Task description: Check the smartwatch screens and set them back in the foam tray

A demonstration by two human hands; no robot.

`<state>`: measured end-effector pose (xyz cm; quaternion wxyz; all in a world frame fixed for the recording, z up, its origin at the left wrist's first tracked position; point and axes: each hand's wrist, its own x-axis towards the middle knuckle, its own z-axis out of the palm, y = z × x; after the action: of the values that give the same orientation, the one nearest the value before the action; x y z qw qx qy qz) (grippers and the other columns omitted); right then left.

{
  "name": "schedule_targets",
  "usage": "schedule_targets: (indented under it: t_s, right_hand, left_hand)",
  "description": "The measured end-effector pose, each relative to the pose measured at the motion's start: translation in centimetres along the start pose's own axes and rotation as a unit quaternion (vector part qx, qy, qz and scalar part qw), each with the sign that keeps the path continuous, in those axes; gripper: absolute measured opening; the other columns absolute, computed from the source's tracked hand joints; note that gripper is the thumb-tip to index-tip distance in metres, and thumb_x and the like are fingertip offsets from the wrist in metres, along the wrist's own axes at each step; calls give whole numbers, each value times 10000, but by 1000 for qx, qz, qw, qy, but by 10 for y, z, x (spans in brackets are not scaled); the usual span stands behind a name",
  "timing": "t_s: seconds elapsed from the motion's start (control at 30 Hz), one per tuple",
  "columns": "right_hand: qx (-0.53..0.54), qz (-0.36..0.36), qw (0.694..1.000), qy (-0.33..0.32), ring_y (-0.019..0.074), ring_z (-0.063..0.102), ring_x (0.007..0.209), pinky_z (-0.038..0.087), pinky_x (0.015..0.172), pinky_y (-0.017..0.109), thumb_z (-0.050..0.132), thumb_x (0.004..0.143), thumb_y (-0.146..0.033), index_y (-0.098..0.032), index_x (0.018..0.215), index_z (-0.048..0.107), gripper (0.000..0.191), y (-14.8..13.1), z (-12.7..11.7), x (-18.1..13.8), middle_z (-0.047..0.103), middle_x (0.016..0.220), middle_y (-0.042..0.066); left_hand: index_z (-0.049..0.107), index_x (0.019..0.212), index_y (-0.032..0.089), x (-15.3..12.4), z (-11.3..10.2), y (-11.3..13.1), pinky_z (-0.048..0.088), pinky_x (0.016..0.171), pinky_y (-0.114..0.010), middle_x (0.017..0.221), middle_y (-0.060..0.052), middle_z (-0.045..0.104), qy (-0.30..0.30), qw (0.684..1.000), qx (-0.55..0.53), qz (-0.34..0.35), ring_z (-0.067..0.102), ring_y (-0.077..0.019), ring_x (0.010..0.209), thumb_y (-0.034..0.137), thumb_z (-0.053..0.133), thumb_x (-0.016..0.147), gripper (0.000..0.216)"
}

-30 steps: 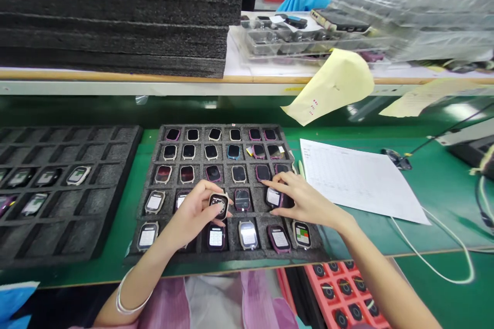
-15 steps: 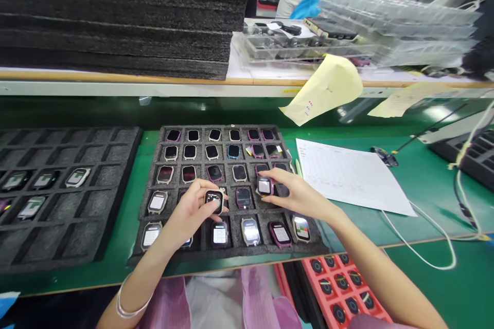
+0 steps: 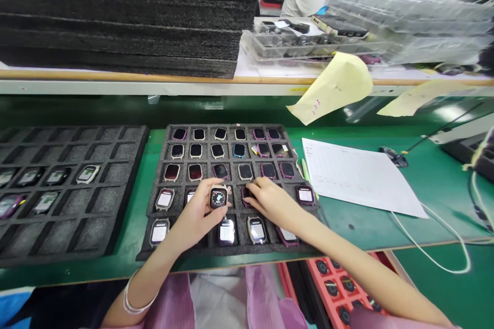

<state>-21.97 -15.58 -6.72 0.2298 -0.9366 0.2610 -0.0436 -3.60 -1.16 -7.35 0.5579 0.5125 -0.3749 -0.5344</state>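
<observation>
Right hand point(image 3: 272, 203) has moved left across the black foam tray point(image 3: 247, 251), while the left hand point(image 3: 196, 213) keeps its pale-framed watch point(image 3: 218, 197).

The left thumb and fingers pinch that watch by its edges, its lit face up, above the tray's near rows; a loosened thumb could let it drop onto its neighbours. The right fingertips bend in at a purple-edged watch point(image 3: 244, 196) in the second row from the front; whether they have closed on it I cannot tell, and a lopsided pinch might tip it against the foam wall. Farther right, a lit watch point(image 3: 305, 195) sits at that row's end; beyond lies a printed sheet point(image 3: 358, 177).
</observation>
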Motion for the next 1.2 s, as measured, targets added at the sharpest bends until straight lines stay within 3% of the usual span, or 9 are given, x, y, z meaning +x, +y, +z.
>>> schedule_targets:
  t_s: [0.17,0.3,0.37,0.47,0.57,0.63,0.8,1.03,1.2]
  right_hand:
    - [89,48,994,46,313,649,857,513,779,450,684,834,-98,-94,1026,644,197,-3,28,9,664,919,149]
    - [222,32,974,41,248,666,701,538,639,359,679,876,-305,-124,989,642,216,1,8,12,667,756,67]
    - [288,10,957,41,226,688,748,561,656,334,594,928,-433,-159,974,597,279,-2,-6,16,696,847,75]
    - [475,-13,879,28,202,719,810,592,674,319,522,976,-459,-209,962,480,254,-11,-19,20,703,1043,95]
    - [626,-5,779,-30,141,696,571,517,425,192,590,970,-372,-214,1053,473,213,-19,-19,24,717,1022,90]
    - [643,0,764,-55,105,654,518,457,362,147,618,961,-333,-192,1182,517,281,-20,-16,26,713,1024,96]
    - [692,-10,717,-85,161,711,726,574,566,234,648,947,-292,-253,1437,409,546,-15,-13,31,699,1066,81]
    - [703,6,709,-59,134,682,684,546,601,238,685,926,-297,-297,1499,315,681,-5,-9,35,694,1096,81]
    - [704,-11,709,-43,120,653,654,540,592,245,766,854,-266,-247,1312,588,492,0,-3,36,686,1068,77]
  left_hand:
    - [412,1268,257,-7,-3,10,473,950,-338,1202,-53,582,-6,999,50,11,620,-182,1043,172,627,873,457]
    - [414,1255,260,-7,-1,27,478,925,-327,1183,-43,581,-4,998,55,16,618,-176,1027,169,631,873,448]
    - [418,1255,256,-7,0,37,477,906,-317,1166,-42,590,3,998,55,19,616,-171,1008,176,631,878,440]
    - [431,1254,252,-6,0,47,486,806,-288,1128,-40,601,6,999,48,19,613,-169,943,200,648,874,441]
    - [453,1248,255,-2,-4,52,474,712,-262,1099,-37,607,11,998,54,13,593,-164,885,204,660,864,439]
    - [466,1238,257,4,-8,54,466,713,-255,1075,-29,609,13,998,68,15,581,-158,881,192,664,859,433]
    - [487,1183,246,20,-16,55,462,701,-236,1000,-7,586,1,996,77,33,577,-143,855,168,668,848,389]
    - [494,1008,217,33,-18,39,422,543,-194,797,44,536,7,999,50,7,563,-101,661,202,676,849,242]
    - [495,985,208,35,-24,29,401,485,-181,763,46,515,13,999,44,-5,552,-97,610,249,687,845,241]
